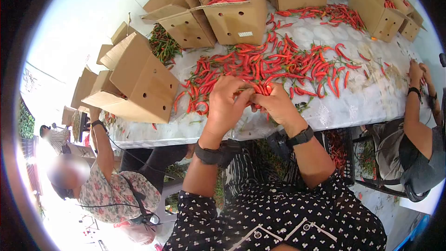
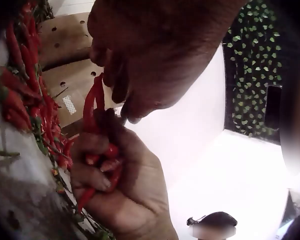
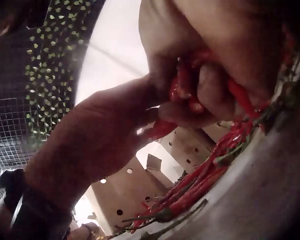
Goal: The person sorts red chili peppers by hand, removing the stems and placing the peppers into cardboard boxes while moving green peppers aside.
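left forearm (image 1: 200, 176) and right forearm (image 1: 315, 157) reach forward from the near side of the worktop (image 1: 362, 107), converging. left grip (image 1: 227, 100) and right grip (image 1: 278, 106) meet above its near part, fingertips close together. left: thumb and fingers bent, pinching. right: fingers folded toward the palm, holding; thumb directed at the left grip. wrists well apart, seen over the worktop's near edge in the head view.

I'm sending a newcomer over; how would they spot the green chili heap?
Start at the white-covered table. On its left side in the head view, look in the gap between two cardboard boxes. The heap there is mostly green, unlike the red chilies beside it.
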Motion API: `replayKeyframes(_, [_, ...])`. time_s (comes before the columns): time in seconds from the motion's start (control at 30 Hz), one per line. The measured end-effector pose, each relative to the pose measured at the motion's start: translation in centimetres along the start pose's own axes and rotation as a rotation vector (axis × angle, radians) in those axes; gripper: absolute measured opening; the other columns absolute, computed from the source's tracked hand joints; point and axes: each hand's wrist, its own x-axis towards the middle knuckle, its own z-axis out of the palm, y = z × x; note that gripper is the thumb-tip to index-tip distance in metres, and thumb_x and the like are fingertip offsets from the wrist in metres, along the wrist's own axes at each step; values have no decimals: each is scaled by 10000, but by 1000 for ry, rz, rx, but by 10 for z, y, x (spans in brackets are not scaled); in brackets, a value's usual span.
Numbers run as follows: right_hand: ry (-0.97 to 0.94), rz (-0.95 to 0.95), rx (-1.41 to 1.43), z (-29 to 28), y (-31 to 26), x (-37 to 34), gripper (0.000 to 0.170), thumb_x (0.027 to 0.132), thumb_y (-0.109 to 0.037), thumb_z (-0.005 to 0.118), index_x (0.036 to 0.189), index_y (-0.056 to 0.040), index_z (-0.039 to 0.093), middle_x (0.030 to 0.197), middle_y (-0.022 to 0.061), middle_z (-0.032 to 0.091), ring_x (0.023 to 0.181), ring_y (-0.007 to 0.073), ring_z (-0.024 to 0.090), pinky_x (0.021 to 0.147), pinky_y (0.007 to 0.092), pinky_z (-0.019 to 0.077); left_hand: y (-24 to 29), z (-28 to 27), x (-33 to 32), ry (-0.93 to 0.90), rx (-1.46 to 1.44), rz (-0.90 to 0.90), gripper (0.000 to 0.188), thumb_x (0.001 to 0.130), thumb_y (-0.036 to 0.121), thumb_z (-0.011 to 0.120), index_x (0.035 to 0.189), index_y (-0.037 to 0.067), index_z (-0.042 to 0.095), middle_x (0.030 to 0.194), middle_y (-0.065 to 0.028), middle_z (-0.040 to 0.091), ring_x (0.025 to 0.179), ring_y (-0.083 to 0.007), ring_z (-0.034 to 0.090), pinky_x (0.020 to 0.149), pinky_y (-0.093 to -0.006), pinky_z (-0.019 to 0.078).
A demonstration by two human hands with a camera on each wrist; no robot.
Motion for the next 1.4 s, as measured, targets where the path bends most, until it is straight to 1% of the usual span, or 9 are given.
replayKeyframes(0.17, [-106,2,-49,1,-6,-2,103,765,-38,603,867,-28,586,705,-5,575,586,70,534,504,214,434,-6,0,0,-52,24,-66,74,736,75,610,763,7,600,711,-113,556,666,-255,528,610,-347,425])
replayKeyframes(0.33, [-74,-60,-64,-4,-8,-2,134,758,-73,627,877,-32,580,700,0,569,556,70,531,482,211,423,-10,-12,-3,-81,-328,-508,163,840,105,525,724,-9,542,595,-9,461,559,-70,408,494,-250,337])
replayKeyframes(0.43, [3,-40,-10,-11,-1,5,152,746,-78,639,880,-37,579,701,8,569,535,71,531,455,204,406,1,-32,-9,-208,-341,-399,173,843,112,531,713,-2,530,597,26,426,581,-38,366,492,-228,311])
replayKeyframes(0.6, [120,-12,527,-15,-7,5,214,734,-39,624,944,-29,584,737,48,590,542,118,561,394,170,357,-5,-38,-32,-288,-499,-334,147,790,114,593,718,-8,552,672,-19,517,565,-103,445,517,-262,361])
replayKeyframes(0.67, [130,5,565,-17,-4,6,176,740,-42,613,911,-28,578,725,58,584,550,115,554,384,164,339,-5,-33,-35,-320,148,-297,187,720,161,650,781,-2,580,775,-104,571,609,-226,545,559,-332,427])
replayKeyframes(0.9, [85,58,643,-19,2,8,153,749,-48,579,900,-20,585,713,84,578,570,131,555,385,150,332,-13,-5,-47,-356,516,-319,233,689,230,658,732,26,556,783,-157,548,729,-351,557,619,-426,441])
replayKeyframes(1.1, [-11,107,636,-22,10,13,179,741,-49,611,916,-56,572,754,52,588,591,114,568,393,159,333,-22,-6,-36,-159,407,-304,184,706,161,636,786,16,555,795,-184,586,702,-338,590,595,-401,471])
replayKeyframes(1.27, [7,137,481,-15,5,8,165,733,-59,634,885,-79,573,703,15,575,541,73,527,388,155,314,-20,0,-26,70,-258,-542,147,765,89,624,845,-26,581,763,-100,624,668,-136,587,608,-262,464])
replayKeyframes(1.4, [-43,110,275,-9,1,5,203,723,-114,679,901,-77,589,704,-6,584,537,50,512,396,166,326,-1,2,-19,-55,-326,-549,110,789,43,592,868,-33,590,722,-37,607,682,-74,558,616,-224,454])
